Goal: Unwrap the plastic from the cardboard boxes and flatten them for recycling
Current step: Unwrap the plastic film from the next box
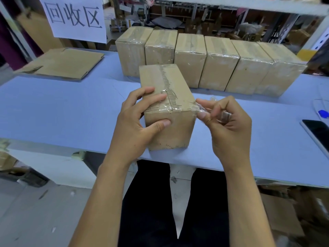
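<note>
Fingers [153, 97] of the left hand [140, 120] curl over the top of the cardboard box [169, 111], thumb pressed on its near face, steadying it at the tabletop's [62, 111] six-o'clock edge. At three o'clock of the box, the right hand [226, 125] pinches a bunched strip of clear plastic wrap [199, 108] between thumb and fingers — the film is stretched taut off the top corner. I judge the box light and stiff, probably empty, so it needs bracing against the pull; the film looks thin, clingy and prone to tearing, best taken gathered. Six wrapped boxes [210, 63] wait in a row at twelve o'clock, flattened cardboard [62, 63] at ten — a phone [318, 134] lies at three.
</note>
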